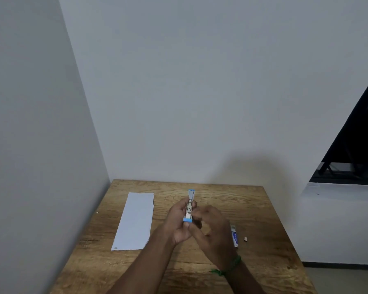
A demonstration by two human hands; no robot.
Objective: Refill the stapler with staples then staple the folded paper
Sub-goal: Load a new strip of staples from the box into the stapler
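A small stapler (190, 205) with blue ends and a metal body is held above the middle of the wooden table (263, 219), pointing away from me. My left hand (176, 224) grips it from the left and below. My right hand (210, 228) sits at its near right side with fingers curled against the stapler; the fingertips are hidden. A folded white paper (136, 221) lies flat on the table's left part. A white and blue staple box (234, 237) lies on the table just right of my right hand.
A tiny pale piece (245, 238) lies right of the staple box. The table stands in a corner of grey walls. A dark window (357, 145) is at the right. A green band circles my right wrist (229, 266).
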